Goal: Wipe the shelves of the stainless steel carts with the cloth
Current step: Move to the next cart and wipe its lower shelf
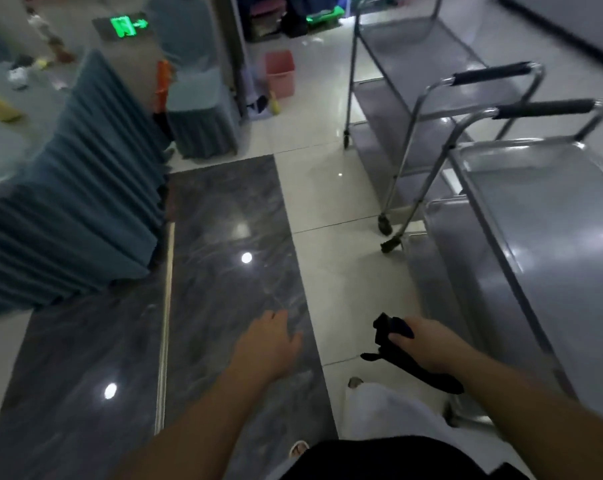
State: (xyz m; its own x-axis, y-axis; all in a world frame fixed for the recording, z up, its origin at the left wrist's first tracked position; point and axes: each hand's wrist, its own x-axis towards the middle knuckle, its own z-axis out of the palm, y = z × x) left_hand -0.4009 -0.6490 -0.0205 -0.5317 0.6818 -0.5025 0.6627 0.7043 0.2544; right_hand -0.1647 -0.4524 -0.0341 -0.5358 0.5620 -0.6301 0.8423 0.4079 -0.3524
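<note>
Right hand grips dark cloth, loose end trailing below wrist, held over pale floor just left of near cart. Left hand empty, fingers relaxed, hovers above dark marble strip. Second cart stands farther back, beside first; a third possibly nested between, blur hinders count. Pleated blue tablecloth at left; pink bin near doorway.

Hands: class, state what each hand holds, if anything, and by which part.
The right hand grips the dark cloth around its bunched middle, ends hanging free. The left hand holds nothing.
</note>
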